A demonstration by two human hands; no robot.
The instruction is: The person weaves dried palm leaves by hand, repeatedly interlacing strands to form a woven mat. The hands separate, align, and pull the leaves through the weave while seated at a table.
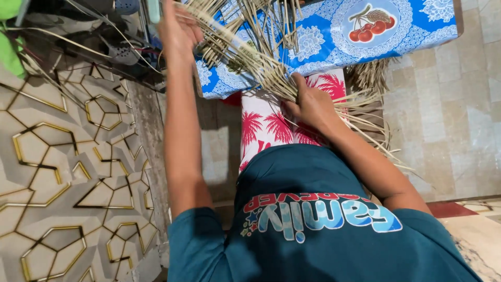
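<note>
Left hand (177, 28) raised near the top edge of the view, arm stretched out straight, fingers (192, 32) closed together around the far ends of a bundle of long, thin, pale tan dried straw strips (261, 70). Right hand (312, 107) lower and nearer the body, resting over the lap, fingers (298, 83) clamped on the same bundle where the strips gather into a tight bunch. Strips fanning out from that bunch: one spray up and leftward to the left hand, another trailing rightward and down past the right forearm, over the edge of the lap. Bundle lying between the two hands, partly across the near edge of a table covered with a blue and white oilcloth with lace medallions and a cherry motif (365, 36). More loose pale strips heaped on that cloth at the top middle. Under the right hand, a white cloth with red palm-tree print (266, 128) spread over the lap. Closest to the camera, a teal short-sleeved shirt (292, 172) with lettering on the chest. At left, a grey wall panel with gold geometric lines (68, 167); at right, a beige tiled floor (449, 115).
</note>
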